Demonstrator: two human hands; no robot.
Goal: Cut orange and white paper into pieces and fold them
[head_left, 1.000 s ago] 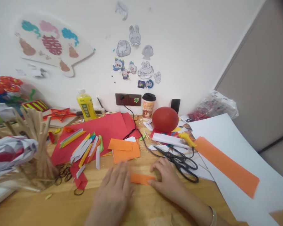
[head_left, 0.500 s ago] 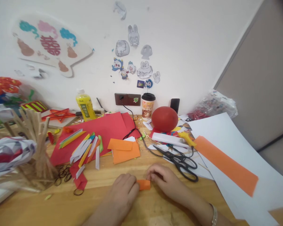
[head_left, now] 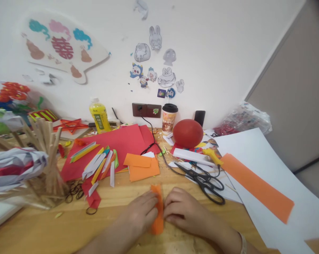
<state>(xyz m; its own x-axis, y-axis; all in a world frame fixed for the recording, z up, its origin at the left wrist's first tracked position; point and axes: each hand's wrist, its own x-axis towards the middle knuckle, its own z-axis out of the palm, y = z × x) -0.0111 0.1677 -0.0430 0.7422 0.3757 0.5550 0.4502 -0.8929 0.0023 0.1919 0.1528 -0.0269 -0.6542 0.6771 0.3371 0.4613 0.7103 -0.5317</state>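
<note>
A narrow folded strip of orange paper (head_left: 158,225) stands lengthwise on the wooden table in front of me. My left hand (head_left: 140,213) lies over its left side, with closed fingers holding the paper. Along the strip's right edge, the curled fingertips of my right hand (head_left: 184,211) meet the paper. Beyond the hands lie orange paper pieces (head_left: 145,171). To their left, a pile of small folded paper strips (head_left: 98,167) in white, yellow, orange and green rests on red paper (head_left: 122,137). Black-handled scissors (head_left: 201,180) lie to the right of my right hand.
A yellow glue gun (head_left: 212,155), a red balloon (head_left: 188,133) and a lidded cup (head_left: 169,118) stand behind the scissors. White sheets (head_left: 244,148) carry a long orange strip (head_left: 257,187) at right. Wooden sticks (head_left: 45,155) and a yellow bottle (head_left: 100,116) are at left.
The orange strip has turned from lying crosswise to pointing away from me, and more of it shows. Both hands have shifted around it, the right fingers now lower along its edge.
</note>
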